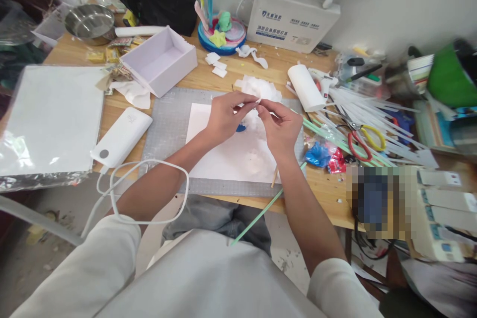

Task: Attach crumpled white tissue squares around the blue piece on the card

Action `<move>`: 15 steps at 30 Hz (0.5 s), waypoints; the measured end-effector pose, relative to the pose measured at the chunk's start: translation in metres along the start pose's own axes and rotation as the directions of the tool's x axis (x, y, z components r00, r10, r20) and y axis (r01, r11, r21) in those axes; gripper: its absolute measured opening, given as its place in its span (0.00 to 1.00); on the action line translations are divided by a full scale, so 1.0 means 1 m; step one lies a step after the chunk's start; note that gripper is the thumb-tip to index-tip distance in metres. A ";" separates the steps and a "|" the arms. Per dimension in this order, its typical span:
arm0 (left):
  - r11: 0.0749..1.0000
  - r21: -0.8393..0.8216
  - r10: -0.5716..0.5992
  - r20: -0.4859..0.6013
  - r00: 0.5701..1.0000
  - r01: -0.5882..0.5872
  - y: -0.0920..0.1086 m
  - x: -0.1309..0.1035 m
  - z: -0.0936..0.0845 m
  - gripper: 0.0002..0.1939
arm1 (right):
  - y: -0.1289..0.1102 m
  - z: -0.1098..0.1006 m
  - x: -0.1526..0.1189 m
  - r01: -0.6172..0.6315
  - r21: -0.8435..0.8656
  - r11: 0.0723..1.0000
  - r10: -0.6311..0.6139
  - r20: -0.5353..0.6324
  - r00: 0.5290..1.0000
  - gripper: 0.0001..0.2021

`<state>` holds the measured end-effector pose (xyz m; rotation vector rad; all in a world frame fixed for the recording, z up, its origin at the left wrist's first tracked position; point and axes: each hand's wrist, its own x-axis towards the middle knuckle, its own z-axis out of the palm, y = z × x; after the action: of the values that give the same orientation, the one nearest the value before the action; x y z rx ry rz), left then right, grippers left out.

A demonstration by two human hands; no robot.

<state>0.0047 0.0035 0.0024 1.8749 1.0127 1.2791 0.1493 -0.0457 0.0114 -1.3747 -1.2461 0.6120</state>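
Over a white sheet of paper [212, 161], my left hand [227, 117] and my right hand [281, 126] meet with fingertips pinched together. Between them is a small white piece [258, 101], mostly covered by the fingers; its material is unclear. Fluffy white material [263, 88] lies just beyond the fingers, and a paler clump [257, 161] rests on the paper nearer to me. A small blue thing [241, 128] shows below my left fingers. Beneath the paper lies a grey cutting mat [164, 126].
Left of the mat are a white power bank [122, 137] with a looped cable and an open white box [160, 62]. Scissors [359, 140], green and white strips and a white roll [306, 88] crowd the right. A green stick [257, 217] overhangs the table's front edge.
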 end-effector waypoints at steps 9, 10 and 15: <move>0.996 0.061 0.059 0.004 0.998 -0.059 0.002 -0.001 0.000 0.07 | -0.001 0.000 -0.002 -0.019 0.032 0.999 0.019 -0.008 1.000 0.09; 0.995 0.072 0.067 0.004 0.998 -0.067 0.003 -0.002 0.000 0.07 | -0.001 0.001 -0.002 -0.018 0.040 0.999 0.019 -0.012 1.000 0.08; 0.993 0.073 0.089 0.010 0.996 -0.089 0.007 -0.002 0.000 0.06 | 0.006 0.002 -0.001 -0.021 0.065 0.998 0.022 -0.025 0.999 0.09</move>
<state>0.0058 -0.0017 0.0072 1.9984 0.9947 1.3012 0.1488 -0.0446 0.0048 -1.3400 -1.1826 0.6422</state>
